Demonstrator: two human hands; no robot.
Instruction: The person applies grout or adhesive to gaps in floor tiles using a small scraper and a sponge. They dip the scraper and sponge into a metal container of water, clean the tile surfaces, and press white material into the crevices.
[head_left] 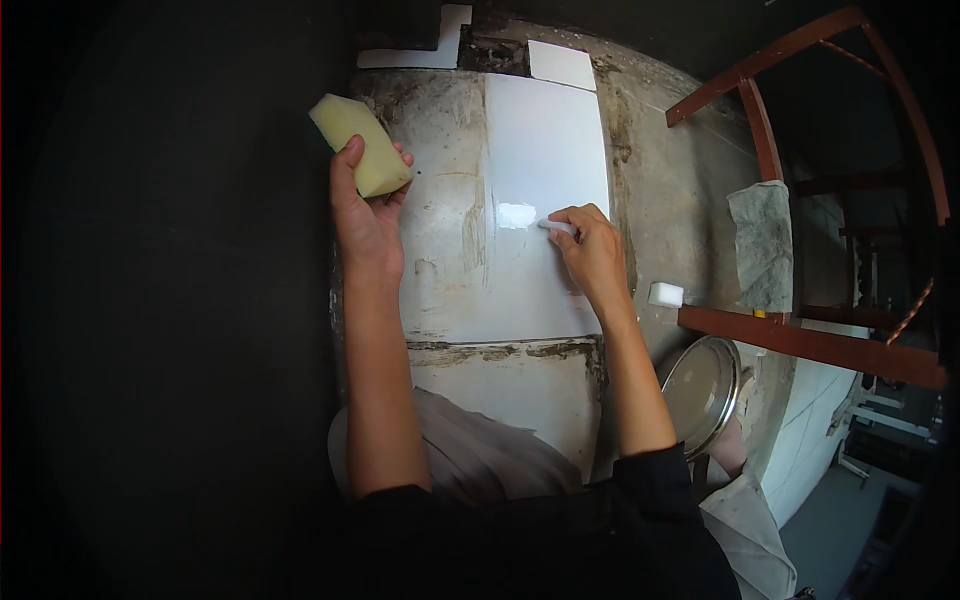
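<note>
My left hand [372,225] is wrapped round a thick, pale yellow sponge [362,145], held up over the left side of the floor. On the clean white tile [545,120], my right hand [595,250] pinches a small, whitish, stick-like piece [556,226] between thumb and fingers; its exact kind is unclear. The tip of this piece points left, beside a bright glossy patch [516,216] on the tile. To the left of the white tile lies a greyish, stained tile [430,240] with brown streaks.
A round metal basin [740,385] stands at the lower right. Near it are a small white block [666,294] and a red-brown frame [810,345] with a grey-green cloth [762,245] hanging on it. Cut tile pieces [562,65] edge a dark gap at the far end.
</note>
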